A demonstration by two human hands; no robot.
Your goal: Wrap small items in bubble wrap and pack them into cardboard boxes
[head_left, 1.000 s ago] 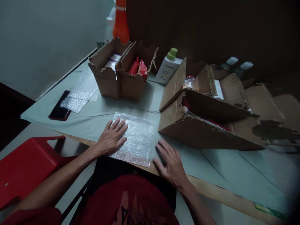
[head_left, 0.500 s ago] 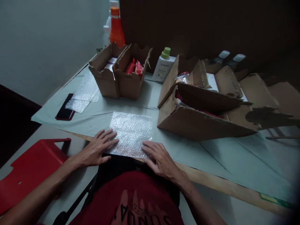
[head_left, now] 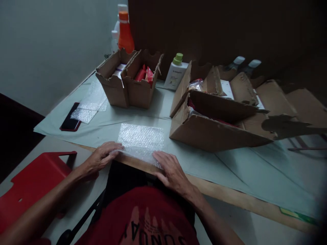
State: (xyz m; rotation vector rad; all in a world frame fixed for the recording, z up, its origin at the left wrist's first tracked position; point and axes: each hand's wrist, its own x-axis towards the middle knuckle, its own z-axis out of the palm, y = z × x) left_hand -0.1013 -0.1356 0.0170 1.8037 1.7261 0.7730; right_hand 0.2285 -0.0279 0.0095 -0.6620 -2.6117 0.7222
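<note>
Contents of the big torn box (head_left: pixel 212 132) behind its flaps, far right table (head_left: pixel 255 177) edge in darkness.

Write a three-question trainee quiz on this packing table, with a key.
1. True or false: both hands touch the bubble wrap.
2. What lies under the spare wrap sheets at the far left? A) phone B) scissors C) tape
3. What colour is the cap of the white bottle?

Key:
1. True: left hand and right hand rest on its near edge.
2. A, the phone.
3. Green.
</note>
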